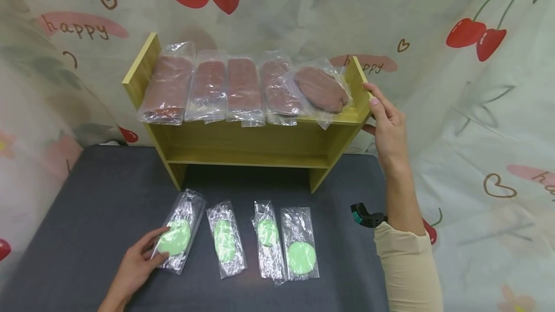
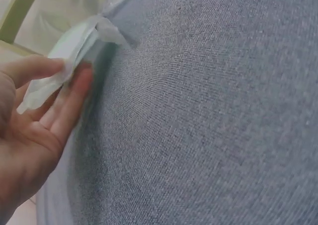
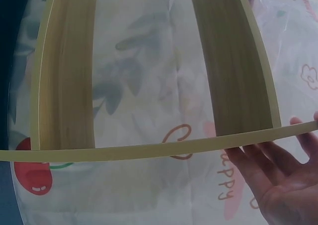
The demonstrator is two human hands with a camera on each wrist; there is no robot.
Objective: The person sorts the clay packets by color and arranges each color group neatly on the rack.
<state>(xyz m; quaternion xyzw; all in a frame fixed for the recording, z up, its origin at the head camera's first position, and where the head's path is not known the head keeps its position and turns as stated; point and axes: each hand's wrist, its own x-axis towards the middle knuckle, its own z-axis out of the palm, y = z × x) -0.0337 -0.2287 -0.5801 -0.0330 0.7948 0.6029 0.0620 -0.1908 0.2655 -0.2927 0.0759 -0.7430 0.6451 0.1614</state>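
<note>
My left hand [image 1: 138, 265] pinches a clear plastic packet [image 1: 187, 211] between thumb and fingers at the table's left. A flat, pale green round piece [image 1: 175, 237] shows inside it. The left wrist view has the thumb on one face of the packet [image 2: 79, 41] and the fingers behind it. My right hand [image 1: 388, 126] grips the right side panel of a small wooden shelf [image 1: 247, 141]. From the right wrist, its fingers [image 3: 258, 170] lie against the panel's outer face; the thumb is mostly out of view there.
Three more packets with green pieces, a left one [image 1: 225, 244], a middle one [image 1: 268, 235] and a right one [image 1: 301, 256], lie on the dark cloth [image 1: 342, 254]. Several bagged reddish-brown slabs [image 1: 244, 83] line the shelf top. A printed curtain [image 1: 295, 8] hangs close behind.
</note>
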